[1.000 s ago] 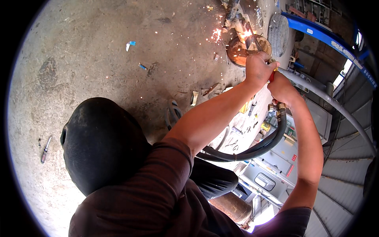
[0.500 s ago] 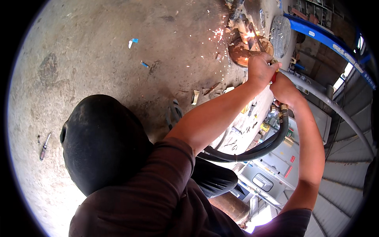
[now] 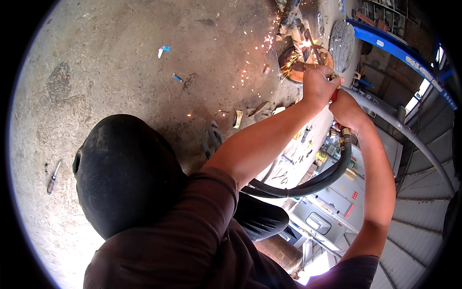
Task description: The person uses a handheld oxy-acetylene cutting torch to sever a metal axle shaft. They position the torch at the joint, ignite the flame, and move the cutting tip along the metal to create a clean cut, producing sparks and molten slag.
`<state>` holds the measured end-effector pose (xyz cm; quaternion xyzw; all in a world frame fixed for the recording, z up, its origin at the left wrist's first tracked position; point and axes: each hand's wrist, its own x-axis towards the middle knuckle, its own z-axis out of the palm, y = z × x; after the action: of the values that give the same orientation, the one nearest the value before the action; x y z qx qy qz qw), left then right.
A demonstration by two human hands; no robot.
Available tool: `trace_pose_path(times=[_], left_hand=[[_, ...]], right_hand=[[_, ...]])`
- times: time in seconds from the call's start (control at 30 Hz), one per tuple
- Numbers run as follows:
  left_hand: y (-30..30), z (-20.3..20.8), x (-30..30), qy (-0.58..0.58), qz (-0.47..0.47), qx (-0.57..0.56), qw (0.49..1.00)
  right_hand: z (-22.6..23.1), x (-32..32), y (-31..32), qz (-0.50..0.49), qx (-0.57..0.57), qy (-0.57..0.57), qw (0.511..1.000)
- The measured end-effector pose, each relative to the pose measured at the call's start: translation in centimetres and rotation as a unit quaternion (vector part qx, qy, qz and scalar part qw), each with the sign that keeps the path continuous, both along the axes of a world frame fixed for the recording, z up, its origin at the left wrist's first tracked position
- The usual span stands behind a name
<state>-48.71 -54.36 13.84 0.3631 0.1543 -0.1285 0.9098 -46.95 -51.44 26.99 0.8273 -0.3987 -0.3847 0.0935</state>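
Both of my hands grip a cutting torch (image 3: 314, 47) at the upper right. My left hand (image 3: 317, 87) is closed round it nearer the tip, beside a brass fitting. Behind it, my right hand (image 3: 347, 110) wraps round the handle, where a bit of red shows. Black hoses (image 3: 323, 182) run from brass connectors below my right hand and loop back toward my knee. The torch's tip points at a rusty metal part (image 3: 295, 34), where a bright glow throws sparks. Underneath lies a rusty round metal piece (image 3: 317, 61), partly hidden by my left hand.
A tyre (image 3: 341, 47) lies just right of the sparks, near a blue beam (image 3: 404, 55). Scraps and tools litter the concrete floor (image 3: 120, 62), including a screwdriver (image 3: 54, 178) at far left. Grey cabinets (image 3: 332, 192) and a rusty cylinder (image 3: 281, 253) stand to the right.
The sparks have shifted: yellow streaks now spray down over the round metal piece, and a few land farther toward my left elbow. My hands and the torch stay almost in place.
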Motion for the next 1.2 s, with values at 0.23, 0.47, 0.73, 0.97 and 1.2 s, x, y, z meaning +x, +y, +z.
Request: trace_pose_path(times=[0.23,0.47,0.73,0.97,1.2], left_hand=[[0.4,0.2,-0.2,-0.016,-0.02,0.019,0.999],[0.7,0.1,-0.1,-0.053,-0.005,0.029,0.998],[0.7,-1.0,0.0,-0.153,-0.035,0.048,0.986],[0.3,-0.9,-0.1,-0.165,-0.004,0.065,0.984],[0.0,-0.7,-0.4,-0.149,-0.007,0.059,0.987]], right_hand=[[0.1,-0.4,-0.4,-0.002,-0.008,-0.008,1.0],[0.1,-0.2,0.3,-0.006,0.005,-0.004,1.0],[0.0,-0.6,-0.6,-0.01,-0.001,-0.021,1.0],[0.2,-0.6,-0.4,0.001,-0.002,-0.021,1.0],[0.2,-0.8,-1.1,-0.016,0.009,-0.029,0.999]])
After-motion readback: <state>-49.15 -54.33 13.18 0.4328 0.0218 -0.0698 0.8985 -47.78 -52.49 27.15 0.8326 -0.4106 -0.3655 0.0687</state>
